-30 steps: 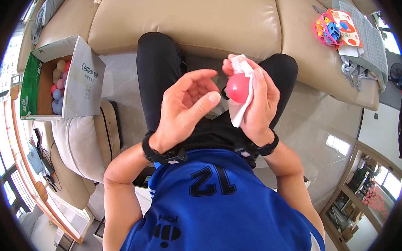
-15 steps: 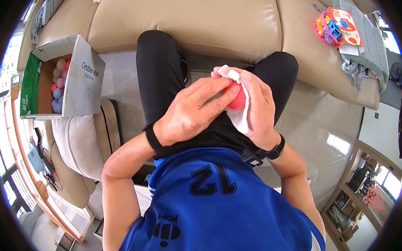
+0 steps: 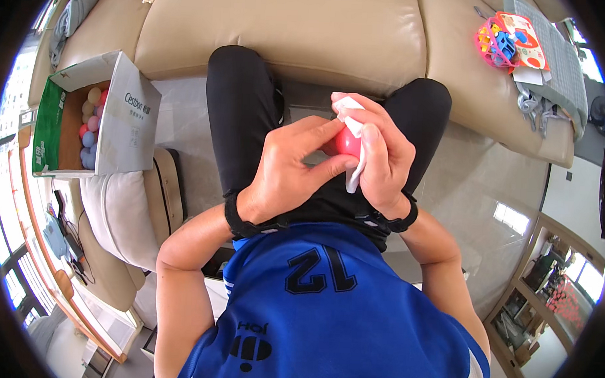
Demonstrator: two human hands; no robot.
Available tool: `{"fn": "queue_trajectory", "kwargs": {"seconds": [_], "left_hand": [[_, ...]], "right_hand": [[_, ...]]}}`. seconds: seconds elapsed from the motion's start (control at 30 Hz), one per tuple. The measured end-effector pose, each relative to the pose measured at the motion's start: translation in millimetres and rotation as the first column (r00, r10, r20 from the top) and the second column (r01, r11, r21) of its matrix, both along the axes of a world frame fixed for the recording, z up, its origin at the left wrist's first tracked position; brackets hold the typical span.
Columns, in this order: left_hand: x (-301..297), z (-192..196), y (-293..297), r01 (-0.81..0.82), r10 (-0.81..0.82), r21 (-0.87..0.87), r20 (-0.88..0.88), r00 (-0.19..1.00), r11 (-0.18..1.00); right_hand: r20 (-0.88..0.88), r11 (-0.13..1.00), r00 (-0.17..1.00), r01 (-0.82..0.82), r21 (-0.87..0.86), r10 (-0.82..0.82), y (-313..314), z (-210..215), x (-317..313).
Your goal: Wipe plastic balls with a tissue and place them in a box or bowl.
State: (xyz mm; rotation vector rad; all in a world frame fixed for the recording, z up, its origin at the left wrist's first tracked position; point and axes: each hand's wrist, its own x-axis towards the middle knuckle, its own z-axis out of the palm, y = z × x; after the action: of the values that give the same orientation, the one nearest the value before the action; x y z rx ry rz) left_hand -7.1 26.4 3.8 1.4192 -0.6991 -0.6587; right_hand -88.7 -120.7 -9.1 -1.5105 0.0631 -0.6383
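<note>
A small red ball (image 3: pixel 347 142) sits between both my hands, above my lap in black trousers. My left hand (image 3: pixel 290 172) wraps its fingers over the ball's left side. My right hand (image 3: pixel 383 158) grips the ball's right side through a white tissue (image 3: pixel 356 111) that pokes out above and below my fingers. Most of the ball is hidden by the fingers.
A cardboard box (image 3: pixel 102 119) holding several coloured balls stands on a pale stool at the left. A beige sofa (image 3: pixel 288 28) runs along the top. A colourful plastic toy (image 3: pixel 507 43) and a grey cloth lie on it at the upper right.
My left hand, open and apart from the ball a second ago, has closed over it. Both hands have stayed above my lap.
</note>
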Motion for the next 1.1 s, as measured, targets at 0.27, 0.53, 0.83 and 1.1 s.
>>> {"fn": "queue_trajectory", "kwargs": {"seconds": [0.27, 0.53, 0.83, 1.1], "left_hand": [[8, -12, 6, -0.002, 0.005, -0.004, 0.776, 0.631, 1.000], [8, -17, 17, 0.009, 0.003, -0.017, 0.581, 0.814, 1.000], [8, -5, 26, 0.025, -0.023, -0.002, 0.372, 0.928, 1.000], [4, -10, 23, 0.064, -0.063, -0.079, 0.015, 0.998, 0.995]], "right_hand": [[-0.235, 0.524, 0.896, 0.003, 0.851, 0.377, -7, 12, 3], [-0.148, 0.254, 0.838, 0.012, 0.967, 0.525, -6, 0, 9], [-0.168, 0.269, 0.855, 0.035, 0.963, 0.490, 3, 6, 12], [-0.085, 0.251, 0.882, -0.039, 0.967, 0.463, 0, -2, 14]]}}
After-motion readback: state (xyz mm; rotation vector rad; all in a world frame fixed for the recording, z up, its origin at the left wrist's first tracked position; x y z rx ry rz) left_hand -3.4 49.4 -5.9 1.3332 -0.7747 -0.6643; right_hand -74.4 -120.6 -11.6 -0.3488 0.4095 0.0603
